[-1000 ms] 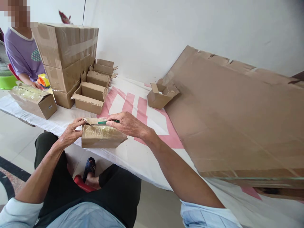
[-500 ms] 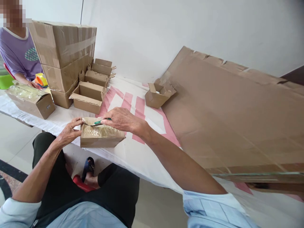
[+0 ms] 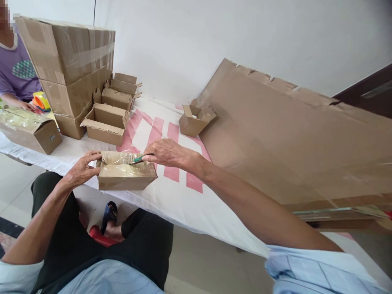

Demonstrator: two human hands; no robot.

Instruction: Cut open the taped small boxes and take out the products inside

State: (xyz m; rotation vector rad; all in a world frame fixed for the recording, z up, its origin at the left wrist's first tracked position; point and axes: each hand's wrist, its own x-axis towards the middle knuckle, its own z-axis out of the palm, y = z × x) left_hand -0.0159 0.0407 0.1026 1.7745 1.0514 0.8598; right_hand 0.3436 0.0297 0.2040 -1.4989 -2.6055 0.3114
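Note:
A small taped cardboard box (image 3: 127, 182) stands near the table's front edge, its top seam running left to right under shiny tape. My left hand (image 3: 81, 169) grips the left end of this box, fingers bent over the corner and side. Closed around a green-handled utility knife (image 3: 139, 158), my right hand (image 3: 168, 153) is above the right part of the box. The knife points left and down, its tip at the seam in the tape. Part of the handle is hidden by my fingers.
Several open cardboard boxes (image 3: 105, 136) stand behind, beside a tall stack of taped boxes (image 3: 75, 53). A taped box (image 3: 49, 138) sits at left, near a person in purple (image 3: 18, 77). Right of centre are an open box (image 3: 191, 125) and a big cardboard sheet (image 3: 275, 134).
The knife first moved left along the seam, then back right, with my right hand. My left hand has kept its hold on the box. The view has turned slightly right.

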